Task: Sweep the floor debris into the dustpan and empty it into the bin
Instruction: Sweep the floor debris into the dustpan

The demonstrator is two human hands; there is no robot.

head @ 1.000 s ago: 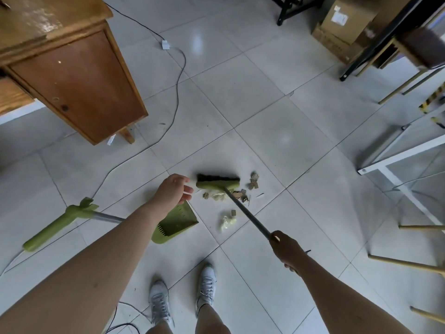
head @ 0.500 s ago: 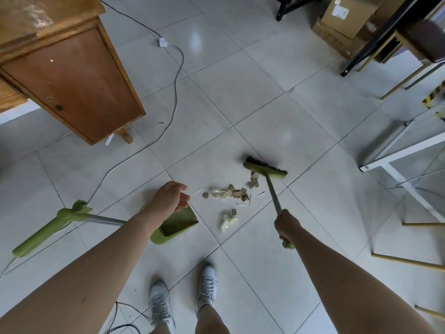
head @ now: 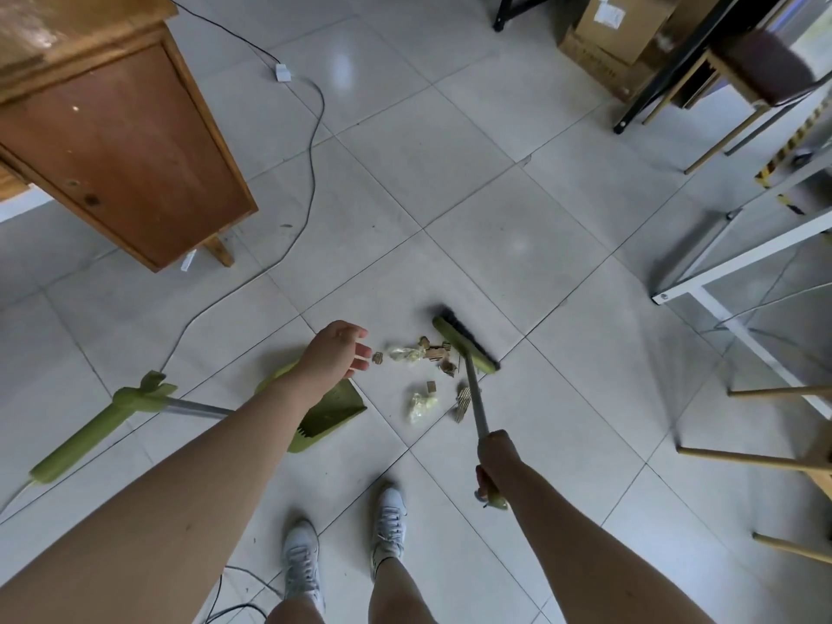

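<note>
A green broom head (head: 466, 344) rests on the tiled floor just right of a small heap of debris (head: 427, 355), cardboard scraps and crumpled clear wrappers. Its grey handle (head: 476, 405) runs back to my right hand (head: 495, 459), which is closed around it near the end. A green dustpan (head: 331, 412) lies flat on the floor left of the debris, its long handle (head: 103, 423) stretching away to the left. My left hand (head: 335, 353) hovers above the pan's far edge, fingers loosely spread, holding nothing. No bin is in view.
A wooden desk (head: 117, 141) stands at upper left, with a black cable (head: 310, 141) snaking across the floor beside it. A white table frame (head: 720, 272) and wooden chair legs (head: 756, 457) crowd the right. Cardboard boxes (head: 617, 33) sit at the top. My feet (head: 346, 542) are below.
The broom head swung from left of the debris to its right side, then drew in closer against the heap. My right hand slid up the handle. My left hand stayed above the dustpan.
</note>
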